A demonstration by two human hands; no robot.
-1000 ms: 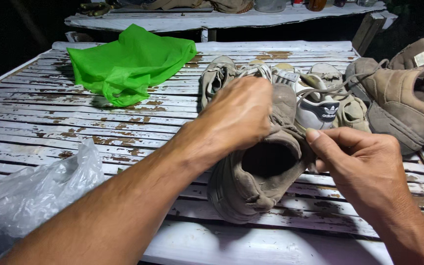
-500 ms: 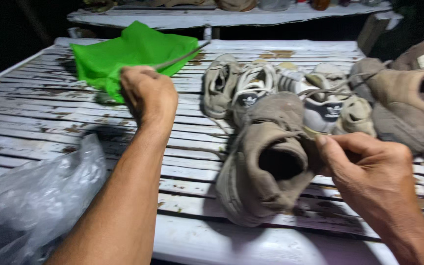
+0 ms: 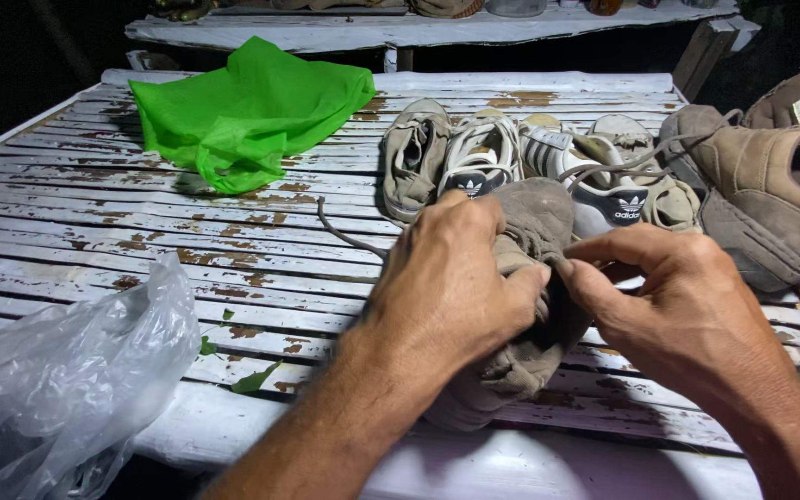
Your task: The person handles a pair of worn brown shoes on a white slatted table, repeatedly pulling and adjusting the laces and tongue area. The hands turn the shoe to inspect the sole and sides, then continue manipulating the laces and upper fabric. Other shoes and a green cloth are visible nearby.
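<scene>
**Both hands on a tan shoe at the near edge of a slatted table**

The white slatted table (image 3: 141, 231), its paint flaking to rust, fills the view from 9 to 3 o'clock. At 8 o'clock a clear plastic bag (image 3: 57, 380) lies crumpled on its near corner. At 11 o'clock a green cloth bag (image 3: 247, 106) lies loosely folded on the slats. At 2 to 3 o'clock two brown suede shoes (image 3: 770, 185) lie at the table's right edge. At 12 to 1 o'clock a row of pale worn sneakers (image 3: 483, 153) stands side by side, toes toward me.

At centre, just below that row, lies the tan shoe (image 3: 534, 218) I am working on, resting on the slats near the table's front edge. My left hand (image 3: 451, 278) covers its near side, fingers curled closed over the upper, gripping it. My right hand (image 3: 687, 296), at 4 o'clock from the shoe, has thumb and forefinger pinched narrowly together at the shoe's opening; what they pinch I cannot tell. A grey shoelace (image 3: 349, 236) trails from under my left hand toward 10 o'clock, lying on the slats.
</scene>
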